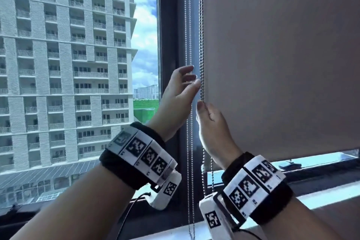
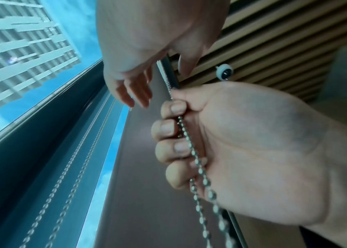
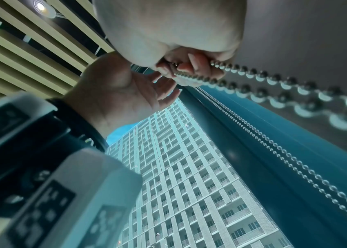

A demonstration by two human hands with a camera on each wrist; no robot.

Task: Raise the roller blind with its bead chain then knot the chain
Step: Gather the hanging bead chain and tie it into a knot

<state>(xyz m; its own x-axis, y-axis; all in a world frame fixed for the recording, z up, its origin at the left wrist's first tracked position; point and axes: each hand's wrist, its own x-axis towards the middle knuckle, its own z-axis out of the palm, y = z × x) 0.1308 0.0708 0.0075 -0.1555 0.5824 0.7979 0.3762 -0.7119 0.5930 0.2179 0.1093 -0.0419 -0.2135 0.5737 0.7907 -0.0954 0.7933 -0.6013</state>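
Note:
A grey-brown roller blind (image 1: 282,64) covers the right window pane, with its bottom edge a little above the sill. The metal bead chain (image 1: 201,45) hangs along the blind's left edge. My right hand (image 1: 204,107) grips this chain, fingers curled round it in the left wrist view (image 2: 174,134) and the right wrist view (image 3: 189,67). Two strands of the chain (image 3: 253,75) run down from that fist. My left hand (image 1: 187,80) is just above it, fingers straight and spread, holding nothing. Its thumb tip is right beside the chain; whether they touch is unclear.
A second, thinner pair of bead chains (image 1: 188,142) hangs just left, in front of the dark window frame (image 1: 169,45). The pale sill (image 1: 321,197) runs below. A tower block (image 1: 68,45) stands outside the glass. A slatted ceiling (image 2: 274,42) is overhead.

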